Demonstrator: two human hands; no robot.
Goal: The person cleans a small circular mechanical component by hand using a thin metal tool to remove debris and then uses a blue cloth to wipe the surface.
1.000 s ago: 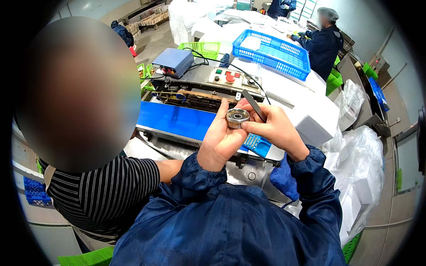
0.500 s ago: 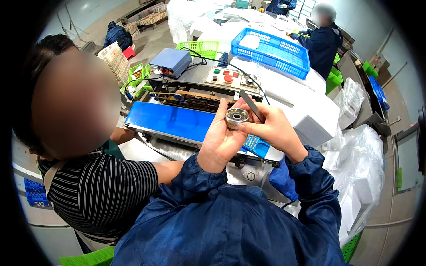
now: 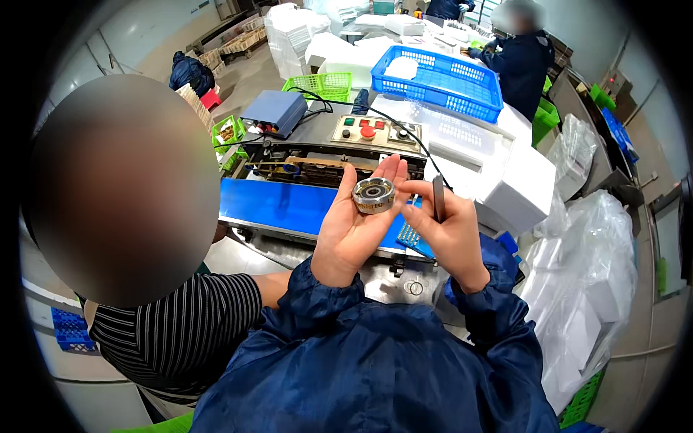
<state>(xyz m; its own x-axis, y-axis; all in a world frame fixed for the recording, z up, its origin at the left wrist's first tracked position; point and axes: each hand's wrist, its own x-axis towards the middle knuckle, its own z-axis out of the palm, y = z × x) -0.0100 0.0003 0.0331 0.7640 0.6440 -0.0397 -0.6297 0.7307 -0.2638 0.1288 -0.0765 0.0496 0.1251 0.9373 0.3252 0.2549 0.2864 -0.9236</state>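
On the upturned palm of my left hand (image 3: 352, 225) rests a round metal wheel (image 3: 373, 195) with raised marks round its rim and a hole in its middle. The fingers of that hand stretch away, supporting it. Just right of the wheel, my right hand (image 3: 451, 229) is closed around a narrow, dark metal tool like tweezers (image 3: 438, 198), pointing up. Its fingertips are apart from the wheel. Below the hands lies a blue tray (image 3: 413, 238) with rows of small pieces, partly hidden by my right hand. A blue conveyor belt (image 3: 274, 206) runs to the left behind my hands.
A machine panel (image 3: 378, 132) with a red button stands ahead, beside a blue-grey box (image 3: 274, 112) with cables. Right are white foam boxes (image 3: 516, 184) and a blue crate (image 3: 440, 83). Close at my left is a person in a striped shirt (image 3: 188, 325).
My right hand has drawn back to the right, off the wheel, and the tool has turned more upright. The wheel sits slightly further left on my left palm. The person at left has leaned closer.
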